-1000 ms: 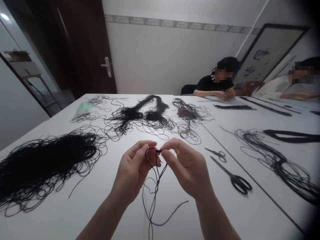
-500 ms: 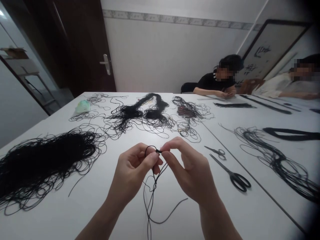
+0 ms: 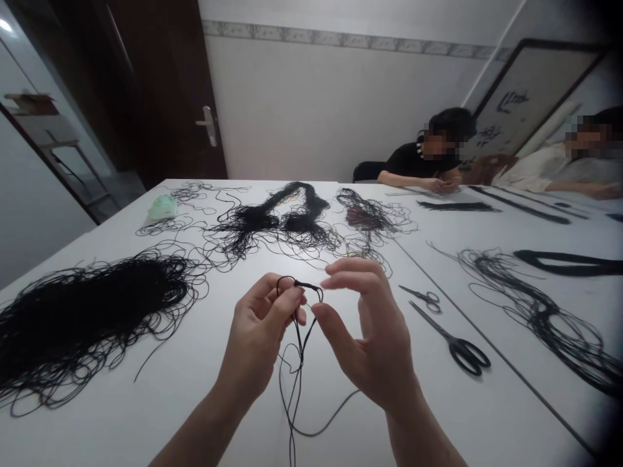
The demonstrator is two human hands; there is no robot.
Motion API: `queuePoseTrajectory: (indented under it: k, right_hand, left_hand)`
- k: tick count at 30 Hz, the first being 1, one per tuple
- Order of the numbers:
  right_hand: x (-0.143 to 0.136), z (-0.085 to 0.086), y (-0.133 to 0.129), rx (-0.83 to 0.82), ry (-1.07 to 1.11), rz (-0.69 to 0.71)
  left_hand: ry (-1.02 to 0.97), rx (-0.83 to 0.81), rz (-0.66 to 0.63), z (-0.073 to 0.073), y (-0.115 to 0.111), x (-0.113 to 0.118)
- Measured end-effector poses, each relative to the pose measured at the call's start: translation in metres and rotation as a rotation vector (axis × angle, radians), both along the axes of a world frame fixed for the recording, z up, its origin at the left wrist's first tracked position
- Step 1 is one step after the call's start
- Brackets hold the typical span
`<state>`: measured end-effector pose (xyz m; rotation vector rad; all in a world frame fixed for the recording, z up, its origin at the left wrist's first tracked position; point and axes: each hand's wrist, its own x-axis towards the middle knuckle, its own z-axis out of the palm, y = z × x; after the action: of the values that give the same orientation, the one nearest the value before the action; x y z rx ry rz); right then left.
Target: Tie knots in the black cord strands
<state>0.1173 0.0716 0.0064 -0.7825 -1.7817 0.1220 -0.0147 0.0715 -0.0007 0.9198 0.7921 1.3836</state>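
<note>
White table (image 3: 253,431); left grip (image 3: 257,324) pinching black cord (image 3: 307,285).

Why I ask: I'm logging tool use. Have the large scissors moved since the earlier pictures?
No; the large scissors show no shift toward or away from the table seam.

Black cord (image 3: 307,285) runs off-frame (bottom edge).

dim, grey light | glare (image 3: 6,26) upper left | faint sheen on table (image 3: 111,434) | right corners black
</note>
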Motion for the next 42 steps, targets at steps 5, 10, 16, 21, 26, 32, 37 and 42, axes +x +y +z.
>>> queuePoseTrajectory:
  k: [5,10,16,21,26,32,37,42]
  right_hand:
    - [-0.006,-0.002,-0.002,0.031,-0.164,-0.113]
    - [-0.013,-0.007,0.0,-0.004,-0.126,-0.064]
    - [-0.011,-0.007,-0.003,-0.044,-0.197,-0.002]
    - [0.001,-0.004,0.002,-0.086,-0.075,0.102]
    - [0.01,-0.002,0.006,-0.265,0.058,0.197]
    - [0.011,0.001,0.006,-0.233,0.097,0.279]
    - [0.014,0.003,0.006,-0.167,0.065,0.243]
    - [0.014,0.004,0.005,-0.107,0.008,0.167]
  left_hand:
    - [-0.067,0.005,0.044,-0.003,0.0,0.002]
    - [-0.071,0.03,0.052,-0.003,0.0,0.002]
    - [0.02,0.064,0.059,-0.002,0.002,-0.001]
    - [0.118,0.11,0.078,0.0,0.0,-0.003]
    - [0.263,0.235,0.048,0.007,-0.006,-0.002]
    - [0.217,0.269,-0.103,0.005,-0.003,-0.011]
    - [0.189,0.181,-0.197,0.003,-0.001,-0.011]
    - [0.278,0.199,-0.014,0.009,-0.008,-0.002]
